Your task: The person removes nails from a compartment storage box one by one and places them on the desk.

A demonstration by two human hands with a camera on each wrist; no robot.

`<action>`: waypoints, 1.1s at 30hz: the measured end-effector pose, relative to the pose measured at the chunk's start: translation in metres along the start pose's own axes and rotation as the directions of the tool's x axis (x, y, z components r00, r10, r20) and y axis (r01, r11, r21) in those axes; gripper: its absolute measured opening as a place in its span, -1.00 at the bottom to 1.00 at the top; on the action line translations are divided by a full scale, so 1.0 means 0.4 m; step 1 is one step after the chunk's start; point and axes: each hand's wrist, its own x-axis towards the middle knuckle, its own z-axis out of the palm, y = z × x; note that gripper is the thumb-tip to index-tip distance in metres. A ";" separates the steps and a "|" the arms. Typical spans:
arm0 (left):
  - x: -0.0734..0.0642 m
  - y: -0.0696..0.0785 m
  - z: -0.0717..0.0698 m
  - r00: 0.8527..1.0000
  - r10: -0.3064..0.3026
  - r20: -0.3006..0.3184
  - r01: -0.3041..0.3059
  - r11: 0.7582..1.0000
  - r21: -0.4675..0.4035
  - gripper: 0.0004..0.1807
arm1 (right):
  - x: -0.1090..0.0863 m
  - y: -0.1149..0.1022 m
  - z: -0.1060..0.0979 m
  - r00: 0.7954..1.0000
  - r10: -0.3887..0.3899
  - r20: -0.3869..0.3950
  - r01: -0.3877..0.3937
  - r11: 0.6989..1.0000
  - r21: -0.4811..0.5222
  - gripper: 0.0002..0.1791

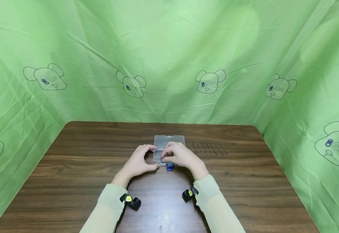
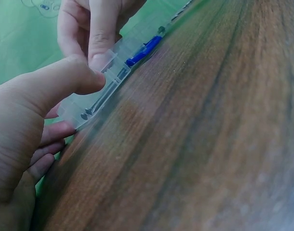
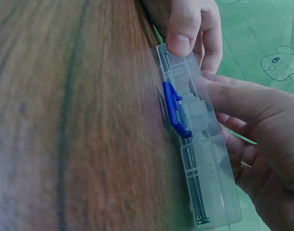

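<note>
A clear plastic box (image 1: 158,154) stands on the table with its lid (image 1: 161,141) raised at the back and a blue latch (image 3: 172,110) at the front. My left hand (image 1: 138,161) grips the box's left end, thumb at the front wall and fingers round the far side. Over the left compartment, my right hand (image 1: 181,156) dips its bent thumb and fingers inside; whether they pinch anything I cannot tell. Thin nails (image 1: 158,161) lie along the front of that compartment. More nails (image 3: 199,199) show through the wall at the box's right end.
Right of the box, several nails (image 1: 207,148) lie side by side in a slanting row on the brown wooden table (image 1: 79,161). Green cloth (image 1: 169,38) printed with cartoon heads hangs behind the table and along both sides.
</note>
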 end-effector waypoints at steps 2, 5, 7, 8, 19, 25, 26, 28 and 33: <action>0.000 -0.001 0.000 1.000 0.005 -0.002 -0.005 1.000 0.004 -0.22 | 0.000 0.000 0.000 1.000 -0.003 0.005 0.003 1.000 -0.006 -0.93; -0.001 -0.002 0.000 1.000 0.011 -0.006 -0.011 1.000 0.007 -0.22 | 0.001 0.002 0.002 1.000 -0.018 -0.001 0.018 1.000 -0.021 -0.92; -0.002 -0.003 0.000 1.000 0.012 -0.007 -0.012 1.000 0.007 -0.22 | 0.001 0.000 0.002 1.000 -0.020 -0.006 0.019 0.999 -0.027 -0.90; -0.002 -0.003 0.000 1.000 0.012 -0.007 -0.012 1.000 0.006 -0.22 | 0.001 0.000 0.003 1.000 -0.022 -0.010 0.022 0.999 -0.032 -0.90; 0.000 -0.003 0.003 1.000 0.021 -0.008 -0.021 1.000 0.003 -0.23 | 0.005 -0.027 0.011 0.999 -0.051 0.007 0.051 0.985 -0.167 -0.86; 0.000 -0.001 0.002 1.000 0.013 -0.001 -0.013 1.000 -0.002 -0.23 | 0.010 -0.027 0.012 0.998 -0.044 0.043 0.052 0.979 -0.197 -0.84; 0.000 -0.001 0.002 1.000 0.012 0.000 -0.012 1.000 -0.001 -0.24 | 0.010 -0.027 0.012 0.998 -0.041 0.049 0.050 0.979 -0.199 -0.84; 0.000 0.000 0.002 1.000 0.009 0.002 -0.009 1.000 -0.005 -0.24 | 0.012 -0.027 0.011 0.998 -0.031 0.060 0.042 0.979 -0.197 -0.84; -0.001 0.000 0.000 1.000 -0.007 0.012 0.008 1.000 -0.017 -0.25 | 0.019 -0.028 0.014 0.997 -0.019 0.077 0.035 0.977 -0.209 -0.88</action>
